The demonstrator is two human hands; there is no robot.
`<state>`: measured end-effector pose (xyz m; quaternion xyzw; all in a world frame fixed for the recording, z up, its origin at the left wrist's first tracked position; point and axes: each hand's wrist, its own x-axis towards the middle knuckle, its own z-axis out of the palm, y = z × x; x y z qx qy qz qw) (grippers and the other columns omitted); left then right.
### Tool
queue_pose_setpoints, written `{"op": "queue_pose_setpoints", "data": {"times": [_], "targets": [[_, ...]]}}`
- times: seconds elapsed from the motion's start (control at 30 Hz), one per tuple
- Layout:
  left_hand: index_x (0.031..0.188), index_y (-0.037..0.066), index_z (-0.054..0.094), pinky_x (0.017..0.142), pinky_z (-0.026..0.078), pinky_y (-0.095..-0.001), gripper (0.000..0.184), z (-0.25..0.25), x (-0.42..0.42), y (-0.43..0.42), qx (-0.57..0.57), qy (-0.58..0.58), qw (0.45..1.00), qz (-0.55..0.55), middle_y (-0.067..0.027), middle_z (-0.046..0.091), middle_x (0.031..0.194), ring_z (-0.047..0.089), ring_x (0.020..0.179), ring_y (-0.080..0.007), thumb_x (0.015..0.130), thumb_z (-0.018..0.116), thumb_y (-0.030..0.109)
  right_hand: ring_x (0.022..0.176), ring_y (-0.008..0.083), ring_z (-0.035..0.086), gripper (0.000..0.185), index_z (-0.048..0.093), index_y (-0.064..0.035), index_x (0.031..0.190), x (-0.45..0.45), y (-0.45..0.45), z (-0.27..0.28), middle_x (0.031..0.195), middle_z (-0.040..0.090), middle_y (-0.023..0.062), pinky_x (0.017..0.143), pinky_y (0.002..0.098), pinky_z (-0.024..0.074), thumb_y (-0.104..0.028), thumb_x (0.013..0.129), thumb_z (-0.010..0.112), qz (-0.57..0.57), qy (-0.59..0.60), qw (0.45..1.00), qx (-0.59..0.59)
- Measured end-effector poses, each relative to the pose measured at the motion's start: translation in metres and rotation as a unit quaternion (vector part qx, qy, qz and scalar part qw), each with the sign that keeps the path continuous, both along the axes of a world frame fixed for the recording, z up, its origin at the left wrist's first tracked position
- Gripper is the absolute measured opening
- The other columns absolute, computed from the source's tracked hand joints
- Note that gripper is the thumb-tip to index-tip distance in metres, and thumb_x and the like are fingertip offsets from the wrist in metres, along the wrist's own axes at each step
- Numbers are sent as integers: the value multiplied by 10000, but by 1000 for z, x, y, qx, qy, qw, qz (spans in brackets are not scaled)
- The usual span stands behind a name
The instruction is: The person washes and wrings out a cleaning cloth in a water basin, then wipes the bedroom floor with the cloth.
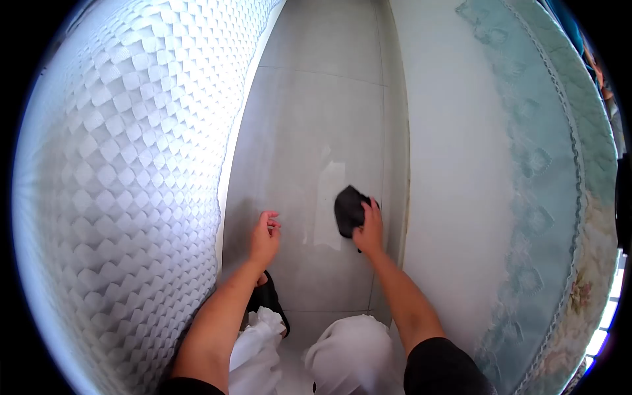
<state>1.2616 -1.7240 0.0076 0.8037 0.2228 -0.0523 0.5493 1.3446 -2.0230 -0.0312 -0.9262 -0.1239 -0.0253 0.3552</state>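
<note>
1. Head view: from my remote feed, I see the right hand (pixel 369 227) grasping a dark, blurred object (pixel 347 209) by its right edge, over the grey tiled floor (pixel 316 125); I cannot tell if it touches the tiles
2. Head view: the left hand (pixel 265 241) is released, fingers loosely curled, near a white textured cover (pixel 138 138)

Glossy floor tiles (pixel 309 131), matt black object (pixel 349 209), rough-textured covering (pixel 131 145), lacy cloth (pixel 526 164)

A white cover (pixel 151 138) (all raised diamonds) faces pale green fabric (pixel 550 131) across grey tiles (pixel 316 112).
</note>
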Motion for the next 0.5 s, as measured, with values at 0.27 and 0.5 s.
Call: {"op": "queue_pose_setpoints", "data": {"times": [0.27,0.5], "targets": [[1198,77,521,709,525,-335,354,1,-4,-22,-60,26,998,15,-102,636,959,652,745,-217,872,533,-62,1341,406,384,570,550,-198,1349,-17,52,-3,1481,426,129,1015,545,370,-142,799,692,237,-29,960,-146],[1397,127,469,784,538,-399,531,15,5,-34,249,19,938,-240,-65,610,1081,642,931,-258,887,519,-9,1177,378,485,598,557,-203,1344,25,54,25,1373,486,136,897,497,439,6,787,617,73,57,970,-223]]}}
